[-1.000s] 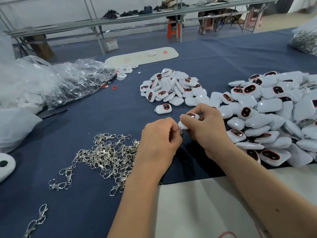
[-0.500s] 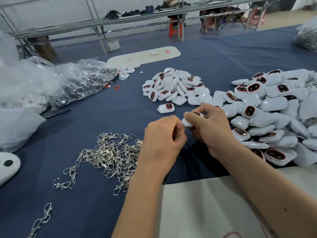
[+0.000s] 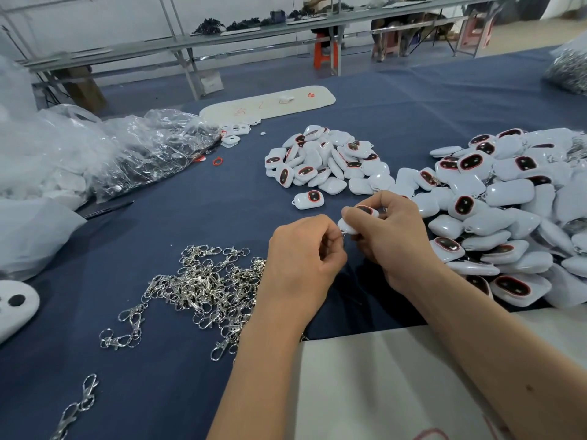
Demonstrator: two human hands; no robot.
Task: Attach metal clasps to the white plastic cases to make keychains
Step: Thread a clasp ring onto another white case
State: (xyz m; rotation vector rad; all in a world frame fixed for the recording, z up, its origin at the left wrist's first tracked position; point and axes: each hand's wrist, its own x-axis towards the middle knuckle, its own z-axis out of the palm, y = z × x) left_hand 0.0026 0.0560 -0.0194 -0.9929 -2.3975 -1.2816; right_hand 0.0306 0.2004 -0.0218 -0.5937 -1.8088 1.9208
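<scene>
crinkled clear plastic bags (image 3: 143, 147), white oblong board (image 3: 270, 104), orange stool (image 3: 324, 54)

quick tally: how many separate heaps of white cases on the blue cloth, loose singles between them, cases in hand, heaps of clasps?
Heaps of white cases: 2, the smaller far heap and the large right heap
Single loose case lying alone: 1
Held case, in the right hand: 1
Clasp heap beside the left hand: 1
Total: 5

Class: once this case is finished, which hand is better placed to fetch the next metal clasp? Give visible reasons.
Left. The left hand sits right beside the clasp pile; the right hand holds the white case near the case heap.
</scene>
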